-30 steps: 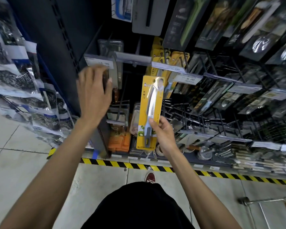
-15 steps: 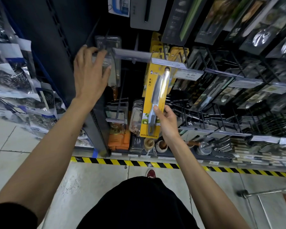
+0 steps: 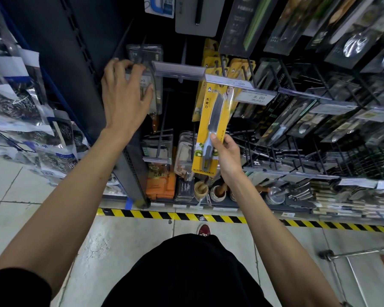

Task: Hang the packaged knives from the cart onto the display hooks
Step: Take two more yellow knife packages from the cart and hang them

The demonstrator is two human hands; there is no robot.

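Well, not much has shifted since half a second ago. The right hand [image 3: 226, 156] has lifted the yellow card-backed pack with the grey-handled knife [image 3: 211, 116] a touch higher, so the pack's top edge now sits right under the clear plastic price label strip [image 3: 228, 82]. The row of matching yellow knife packs [image 3: 237, 67] hangs on the hook just behind it. That hand pinches the pack low down, with the thumb on the front over the knife's handle and the fingers behind the card. The pack stands nearly upright above the hand, leaning slightly right. I can't make out whether its hole is on the hook.

The left hand [image 3: 124, 96] is about where it was, well to the left of the pack. Its fingers are spread wider now, the tips resting on the price label in front of a clear blister pack holding a cleaver [image 3: 151, 54]. The metal cart frame [image 3: 350, 254] shows low on the right.
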